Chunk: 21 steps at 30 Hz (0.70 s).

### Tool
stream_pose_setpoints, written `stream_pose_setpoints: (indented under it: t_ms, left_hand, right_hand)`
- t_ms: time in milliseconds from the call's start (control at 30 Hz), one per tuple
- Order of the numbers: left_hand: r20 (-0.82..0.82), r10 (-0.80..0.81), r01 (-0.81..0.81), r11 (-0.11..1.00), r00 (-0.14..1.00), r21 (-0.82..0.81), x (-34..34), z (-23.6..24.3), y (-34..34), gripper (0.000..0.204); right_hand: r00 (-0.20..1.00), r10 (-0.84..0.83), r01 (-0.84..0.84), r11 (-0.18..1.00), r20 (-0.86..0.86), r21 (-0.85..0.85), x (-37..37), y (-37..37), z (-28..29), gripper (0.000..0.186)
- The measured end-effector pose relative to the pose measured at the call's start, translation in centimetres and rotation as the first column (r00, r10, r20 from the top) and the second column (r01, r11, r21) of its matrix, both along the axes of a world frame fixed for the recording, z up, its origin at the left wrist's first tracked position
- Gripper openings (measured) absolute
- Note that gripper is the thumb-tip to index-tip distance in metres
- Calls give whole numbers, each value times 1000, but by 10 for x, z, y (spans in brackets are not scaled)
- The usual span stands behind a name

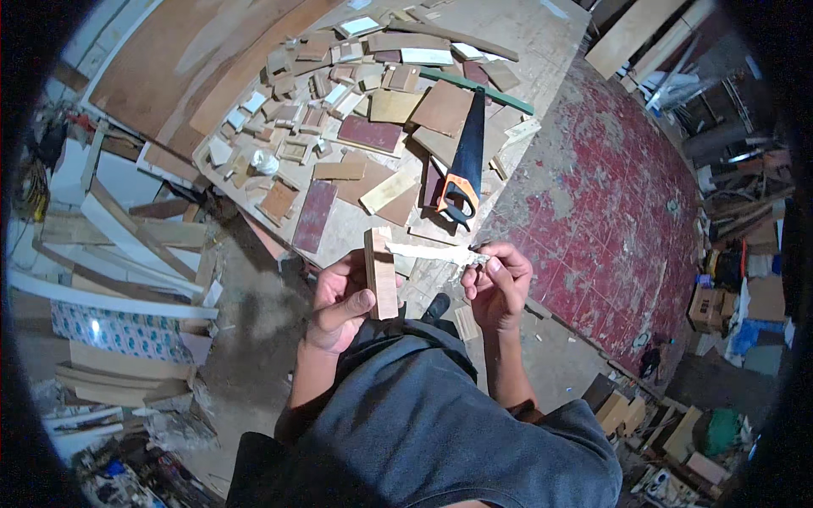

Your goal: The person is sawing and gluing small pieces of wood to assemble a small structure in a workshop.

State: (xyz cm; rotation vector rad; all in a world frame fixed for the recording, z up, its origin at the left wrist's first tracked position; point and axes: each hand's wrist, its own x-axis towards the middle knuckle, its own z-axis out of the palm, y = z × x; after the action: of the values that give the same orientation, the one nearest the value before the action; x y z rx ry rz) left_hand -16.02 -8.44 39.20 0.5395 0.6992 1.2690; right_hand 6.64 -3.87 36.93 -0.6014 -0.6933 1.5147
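My left hand (336, 306) is closed around a small wooden block (384, 284), held upright with the thumb across its near face. Pinched in my right hand (501, 281) is a thin flat stick smeared with white paste (430, 252). Its left end meets the block near the top; whether it touches the wood or passes just in front, I cannot tell. Just beyond the hands, a handsaw (468, 148) with a black blade and an orange and black handle lies on the worktable (542, 46).
Many wood offcuts (394, 106) and small frame-like pieces cover the table, with a crumpled white plastic bag (264, 162) at its left. A large wooden panel (182, 59) stands far left. Scrap boards (127, 229) crowd the left side; red tiled floor (605, 195) spreads right.
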Motion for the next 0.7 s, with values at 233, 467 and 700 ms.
stream_pose_setpoints:
  t_ms: [233, 467, 700]
  left_hand:
    - [83, -33, 30, 999, 996, 37, 10, 4, -4, 62]
    - [150, -119, 112, 992, 981, 59, -30, 1, 13, 62]
    - [137, -232, 222, 971, 963, 84, -85, -15, 41, 61]
  right_hand:
    - [924, -142, 35, 956, 356, 292, 16, -3, 4, 15]
    - [873, -216, 91, 953, 436, 290, -21, -10, 20, 12]
    - [807, -272, 108, 941, 524, 322, -70, -7, 21, 20]
